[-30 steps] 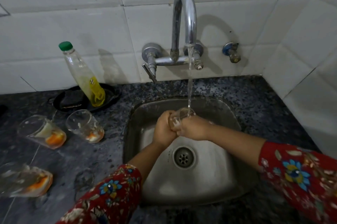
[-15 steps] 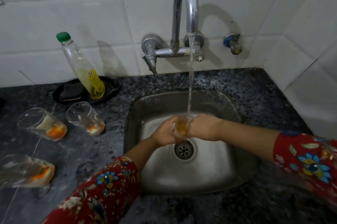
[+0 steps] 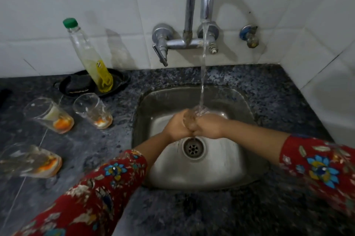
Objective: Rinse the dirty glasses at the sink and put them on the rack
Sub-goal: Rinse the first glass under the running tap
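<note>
1. Head view: we have both hands over the sink, tap running, the stream landing right on the glass we hold above the drain.
2. Left hand is wrapped around the left side of the glass, right hand around its right side. Both are closed on it and touch each other below it.
3. The glass is mostly hidden by our fingers; we cannot tell whether it is clean yet.
4. Progress: we judge this the first glass, mid-rinse. Three dirty ones wait on the counter left of the sink, all with orange residue: far-left glass, middle glass, near glass.
5. No rack in view and no rinsed glass visible anywhere, so nothing is racked as far as we see.
6. Left to do: finish this rinse, rack it, repeat three times.
7. Soap bottle stands in a black dish behind the glasses.
</note>
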`<state>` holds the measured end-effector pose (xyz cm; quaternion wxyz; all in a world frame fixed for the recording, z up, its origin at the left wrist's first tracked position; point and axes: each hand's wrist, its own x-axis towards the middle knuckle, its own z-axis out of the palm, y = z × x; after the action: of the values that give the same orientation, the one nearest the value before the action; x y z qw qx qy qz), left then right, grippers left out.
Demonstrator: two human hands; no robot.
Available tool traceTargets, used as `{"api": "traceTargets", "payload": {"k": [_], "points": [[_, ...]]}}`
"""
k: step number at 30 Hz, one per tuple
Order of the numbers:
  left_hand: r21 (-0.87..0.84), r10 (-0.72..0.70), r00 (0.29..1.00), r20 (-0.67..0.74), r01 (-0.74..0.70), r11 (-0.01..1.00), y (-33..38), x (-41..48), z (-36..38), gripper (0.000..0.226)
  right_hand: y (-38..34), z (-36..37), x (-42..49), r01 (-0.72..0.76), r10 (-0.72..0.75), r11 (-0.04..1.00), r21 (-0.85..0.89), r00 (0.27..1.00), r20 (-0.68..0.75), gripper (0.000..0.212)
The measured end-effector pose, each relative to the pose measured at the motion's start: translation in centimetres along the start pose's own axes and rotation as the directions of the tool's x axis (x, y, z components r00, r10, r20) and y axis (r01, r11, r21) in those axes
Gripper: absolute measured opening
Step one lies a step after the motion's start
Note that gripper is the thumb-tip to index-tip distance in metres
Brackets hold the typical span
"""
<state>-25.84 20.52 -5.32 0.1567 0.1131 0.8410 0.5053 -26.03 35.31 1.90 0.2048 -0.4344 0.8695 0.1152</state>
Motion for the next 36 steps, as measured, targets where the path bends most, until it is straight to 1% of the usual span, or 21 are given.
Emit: {"api": "traceTargets", "payload": {"k": [2,3,5,7,9,10,12,14,15,17,18,19,22,24,27,29,30,31,32,34,36], "points": [[-0.032,-0.049,0.991,-0.126,0.045,0.998,-0.4,-0.1,0.5,0.064,-0.4,-0.1,0.4,0.033,-0.029,0.994,0.103,0.999,-0.043,0.015],[-0.059,-0.053,0.994,-0.093,0.047,0.997,-0.4,-0.1,0.4,0.066,0.0,-0.3,0.1,0.008,-0.001,0.99,0.143,0.999,-0.05,0.016],[-0.091,-0.016,0.998,0.058,0.021,0.996,-0.5,0.1,-0.5,0.068,0.6,-1.0,-0.9,0.002,-0.002,1.0,0.014,1.0,-0.014,0.023],[-0.117,0.029,0.999,0.038,-0.024,0.993,-0.8,0.7,-0.8,0.067,0.9,-1.0,-1.0,-0.052,0.048,0.994,-0.1,0.998,-0.043,0.025],[-0.086,0.022,0.995,-0.101,-0.03,0.996,-1.1,0.8,0.3,0.053,0.2,-0.5,0.1,-0.162,0.166,0.975,0.15,0.986,-0.014,0.021],[-0.094,0.007,0.987,-0.162,-0.023,0.995,-1.1,0.4,1.1,0.044,-0.4,0.0,0.9,-0.204,0.204,0.908,0.365,0.978,0.04,0.018],[-0.1,0.0,0.964,-0.265,-0.027,0.995,-0.9,-0.4,1.9,0.043,-1.0,0.7,1.7,-0.107,0.16,0.82,0.562,0.986,-0.046,0.021],[-0.165,0.022,0.973,-0.231,-0.062,0.984,-0.7,-0.9,1.4,0.053,-0.1,0.5,0.4,-0.03,0.081,0.9,0.434,0.992,-0.101,0.025],[-0.206,0.035,0.989,-0.146,-0.065,0.976,-0.7,-1.0,0.8,0.061,0.0,-0.3,-0.7,-0.022,0.028,0.969,0.248,0.999,-0.021,0.032],[-0.206,0.059,0.998,-0.016,-0.061,0.977,-0.6,-0.5,0.1,0.069,0.9,-0.6,-1.7,-0.062,0.061,0.997,0.047,0.998,0.028,0.029],[-0.176,0.066,0.997,-0.029,-0.07,0.982,-0.5,-0.3,0.3,0.067,1.1,-0.2,-1.5,-0.069,0.069,0.998,-0.001,0.997,0.03,0.027],[-0.156,0.056,0.995,-0.083,-0.068,0.985,-0.3,-0.2,0.8,0.062,1.0,0.2,-1.0,-0.117,0.117,0.993,0.014,0.993,0.007,0.027],[-0.151,0.051,0.968,-0.245,-0.09,0.984,0.4,-0.2,2.0,0.05,-0.4,0.6,0.5,-0.231,0.231,0.928,0.294,0.972,0.035,0.025],[-0.173,0.06,0.984,-0.168,-0.09,0.981,-0.1,-0.3,1.5,0.065,-0.1,-0.1,-0.2,-0.182,0.184,0.949,0.259,0.983,0.018,0.023],[-0.192,0.089,0.996,-0.017,-0.091,0.977,0.5,-1.0,0.0,0.072,0.1,0.1,-1.2,-0.143,0.146,0.989,0.04,0.987,-0.074,0.028],[-0.118,0.072,0.997,0.02,-0.069,0.991,1.1,-1.3,-0.7,0.072,-0.6,2.1,-0.2,-0.226,0.244,0.953,0.202,0.967,-0.071,0.026],[0.011,0.058,0.997,0.05,-0.058,0.998,1.7,-1.7,-1.1,0.074,-1.4,2.8,0.5,-0.245,0.284,0.87,0.428,0.958,-0.029,0.021],[0.176,0.038,0.997,0.072,-0.05,0.983,1.8,-1.9,-1.5,0.075,-2.3,2.9,0.8,-0.243,0.312,0.684,0.687,0.95,0.025,0.018],[0.36,0.017,0.996,0.088,-0.048,0.932,1.6,-2.2,-2.1,0.076,-3.1,2.9,1.0,-0.222,0.336,0.423,0.878,0.939,0.075,0.018],[0.634,-0.035,0.99,0.136,-0.06,0.771,1.3,-2.8,-3.3,0.074,-4.3,2.6,0.5,-0.14,0.338,-0.033,0.99,0.93,0.143,0.03],[0.805,-0.088,0.978,0.19,-0.104,0.585,1.3,-3.3,-3.9,0.072,-4.8,2.9,-0.1,-0.12,0.266,-0.282,0.952,0.943,0.198,0.036]]}}
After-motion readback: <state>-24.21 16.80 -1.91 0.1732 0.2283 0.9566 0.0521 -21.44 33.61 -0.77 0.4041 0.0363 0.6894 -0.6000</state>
